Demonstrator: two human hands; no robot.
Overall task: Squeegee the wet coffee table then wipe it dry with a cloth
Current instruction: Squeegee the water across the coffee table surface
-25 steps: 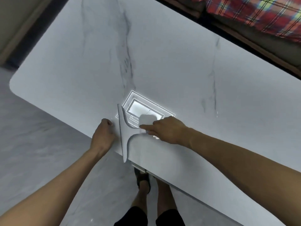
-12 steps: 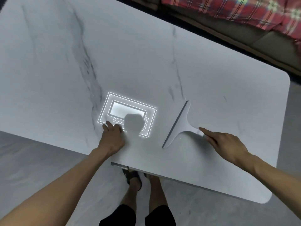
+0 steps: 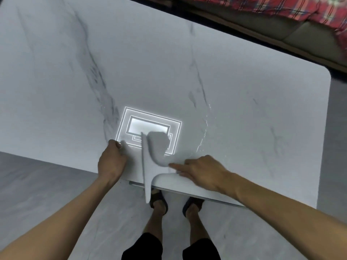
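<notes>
- A person is standing at the near edge of the tabletop [image 3: 244, 109], wearing black shorts [image 3: 142, 246] and dark sandals [image 3: 159, 201] on a grey floor [image 3: 37, 184].
- The squeegee [image 3: 148, 169] is lying across that near edge, with its long blade running away from the person. The blade's near end is hanging out past the edge above the sandals, and the rest is sitting over the marble-patterned surface.
- The right hand [image 3: 202, 171] is holding the squeegee's handle from the right. Its grip is closing round the handle, with the forefinger pointing along it towards the blade.
- The left hand [image 3: 111, 162] is resting on the tabletop just left of the blade, apart from it. Its fingers are curling inwards and the grip is showing nothing inside it.
- A bright rectangular light reflection [image 3: 150, 126] is glowing on the surface just beyond both hands, with the blade's far end reaching into it.
- A thin glinting trail of water [image 3: 205, 126] is running across the surface to the right of the reflection.
- A brown sofa [image 3: 281, 29] is sitting beyond the far edge, with a red plaid blanket [image 3: 262, 8] lying on it.
</notes>
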